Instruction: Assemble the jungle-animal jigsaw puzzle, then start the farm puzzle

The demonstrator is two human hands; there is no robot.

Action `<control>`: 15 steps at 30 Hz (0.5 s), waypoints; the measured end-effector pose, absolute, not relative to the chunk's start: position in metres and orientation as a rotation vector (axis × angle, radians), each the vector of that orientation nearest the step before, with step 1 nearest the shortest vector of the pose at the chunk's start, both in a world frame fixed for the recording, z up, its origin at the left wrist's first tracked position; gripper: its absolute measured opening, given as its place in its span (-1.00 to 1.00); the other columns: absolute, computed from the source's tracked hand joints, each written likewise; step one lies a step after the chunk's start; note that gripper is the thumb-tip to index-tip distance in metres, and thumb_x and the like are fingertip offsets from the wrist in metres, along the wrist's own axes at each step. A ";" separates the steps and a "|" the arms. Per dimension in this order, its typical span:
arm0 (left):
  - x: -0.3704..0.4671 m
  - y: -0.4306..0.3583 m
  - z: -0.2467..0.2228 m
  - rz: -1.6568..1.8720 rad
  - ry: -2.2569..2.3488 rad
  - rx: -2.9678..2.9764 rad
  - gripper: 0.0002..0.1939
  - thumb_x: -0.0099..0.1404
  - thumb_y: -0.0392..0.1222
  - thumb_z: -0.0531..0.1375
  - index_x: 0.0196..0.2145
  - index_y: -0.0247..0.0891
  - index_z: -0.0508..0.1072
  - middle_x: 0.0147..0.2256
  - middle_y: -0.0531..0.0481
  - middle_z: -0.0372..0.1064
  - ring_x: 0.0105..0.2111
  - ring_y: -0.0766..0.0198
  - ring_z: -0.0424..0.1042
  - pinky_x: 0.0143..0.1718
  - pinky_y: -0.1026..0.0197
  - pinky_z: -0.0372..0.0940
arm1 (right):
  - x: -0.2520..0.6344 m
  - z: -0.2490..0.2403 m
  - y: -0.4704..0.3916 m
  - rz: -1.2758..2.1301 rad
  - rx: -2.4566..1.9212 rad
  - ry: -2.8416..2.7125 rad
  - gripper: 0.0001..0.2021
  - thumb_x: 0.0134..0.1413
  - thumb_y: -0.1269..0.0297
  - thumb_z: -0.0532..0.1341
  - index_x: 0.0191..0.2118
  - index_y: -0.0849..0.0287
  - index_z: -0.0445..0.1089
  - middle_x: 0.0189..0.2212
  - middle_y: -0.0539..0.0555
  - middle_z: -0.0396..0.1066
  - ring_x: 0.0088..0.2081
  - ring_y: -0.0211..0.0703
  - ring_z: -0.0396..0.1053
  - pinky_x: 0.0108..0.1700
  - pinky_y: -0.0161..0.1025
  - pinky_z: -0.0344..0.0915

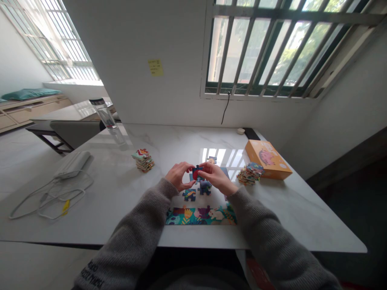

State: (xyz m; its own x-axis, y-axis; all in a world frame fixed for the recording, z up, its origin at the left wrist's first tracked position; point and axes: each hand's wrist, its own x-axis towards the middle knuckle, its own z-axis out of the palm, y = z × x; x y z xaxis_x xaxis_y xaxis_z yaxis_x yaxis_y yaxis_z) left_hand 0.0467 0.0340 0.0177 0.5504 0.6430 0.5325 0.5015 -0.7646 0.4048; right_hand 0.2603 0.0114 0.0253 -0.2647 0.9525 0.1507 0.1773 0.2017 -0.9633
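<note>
A dark blue jigsaw piece with a red patch (196, 175) is raised between my two hands above the white table. My right hand (217, 177) pinches it from the right, thumb across its face. From the left, my left hand (179, 175) has its index fingertip and thumb at the piece's edges. Just below lie a loose puzzle piece (189, 195) and another dark piece (204, 187). A joined strip of puzzle (196, 216), with plants and a white animal, runs along the near side. Other blue pieces behind my hands are partly hidden. One more piece (213, 160) lies farther back.
Stacks of puzzle pieces stand at left (143, 160) and right (250, 174). An orange box (269, 159) sits beyond the right stack. A white power strip (71, 165) with looped cable lies far left. A clear bottle (104, 114) stands at the back left edge.
</note>
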 end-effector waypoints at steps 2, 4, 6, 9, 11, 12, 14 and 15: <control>0.043 0.034 0.020 0.979 0.964 2.581 -0.54 0.10 -0.13 0.33 -0.03 -0.21 0.40 -0.22 -0.07 0.43 -0.22 0.11 0.42 -0.10 0.06 0.27 | 0.261 0.027 0.009 0.991 -1.064 -1.738 -0.57 0.11 0.11 0.31 0.06 0.13 0.31 -0.15 0.11 0.44 -0.31 -0.24 0.39 -0.30 -0.25 0.36; 0.036 0.035 0.021 0.946 0.955 2.541 -0.57 0.10 -0.13 0.32 -0.07 -0.22 0.41 -0.24 -0.07 0.42 -0.22 0.11 0.41 -0.11 0.08 0.29 | 0.261 0.028 0.007 0.875 -1.040 -1.836 -0.53 0.15 0.16 0.29 0.15 0.10 0.26 -0.05 0.14 0.40 -0.28 -0.24 0.40 -0.28 -0.24 0.38; 0.025 0.033 0.021 0.908 0.952 2.458 -0.59 0.12 -0.11 0.30 -0.07 -0.22 0.41 -0.24 -0.07 0.41 -0.22 0.13 0.41 -0.12 0.10 0.31 | 0.262 0.028 0.005 0.805 -1.034 -1.913 -0.58 0.19 0.22 0.25 0.15 0.10 0.26 -0.05 0.14 0.39 -0.28 -0.23 0.40 -0.27 -0.22 0.40; 0.002 0.025 0.016 0.863 0.991 2.372 -0.59 0.14 -0.05 0.30 -0.07 -0.21 0.42 -0.23 -0.06 0.42 -0.21 0.13 0.41 -0.10 0.10 0.33 | 0.261 0.025 0.003 0.708 -1.047 -2.022 -0.65 0.23 0.29 0.21 0.12 0.10 0.30 -0.11 0.12 0.42 -0.28 -0.22 0.39 -0.22 -0.20 0.40; -0.017 0.015 0.011 0.837 1.035 2.374 -0.59 0.14 -0.01 0.31 -0.08 -0.21 0.44 -0.24 -0.06 0.43 -0.20 0.11 0.41 -0.08 0.07 0.33 | 0.261 0.023 0.003 0.668 -1.049 -2.080 -0.67 0.24 0.32 0.19 0.10 0.10 0.32 -0.15 0.11 0.42 -0.27 -0.20 0.39 -0.18 -0.18 0.40; -0.027 0.009 0.009 0.819 1.052 2.381 -0.59 0.15 0.00 0.31 -0.08 -0.20 0.45 -0.23 -0.07 0.44 -0.19 0.11 0.42 -0.07 0.06 0.33 | 0.260 0.022 0.003 0.655 -1.050 -2.103 -0.69 0.24 0.33 0.18 0.09 0.11 0.34 -0.17 0.10 0.43 -0.26 -0.19 0.39 -0.17 -0.17 0.39; -0.047 -0.004 0.005 0.791 1.084 2.391 -0.60 0.18 0.03 0.31 -0.07 -0.19 0.47 -0.20 -0.08 0.45 -0.16 0.09 0.42 -0.04 0.05 0.33 | 0.258 0.021 0.002 0.643 -1.055 -2.138 -0.73 0.24 0.35 0.16 0.04 0.13 0.38 -0.22 0.10 0.44 -0.26 -0.17 0.39 -0.16 -0.16 0.38; -0.056 -0.010 0.003 0.782 1.109 2.389 -0.60 0.20 0.04 0.31 -0.06 -0.19 0.48 -0.19 -0.08 0.45 -0.14 0.09 0.41 -0.02 0.04 0.33 | 0.258 0.020 0.002 0.640 -1.059 -2.152 -0.75 0.24 0.36 0.16 0.01 0.14 0.40 -0.24 0.10 0.44 -0.27 -0.16 0.39 -0.16 -0.16 0.38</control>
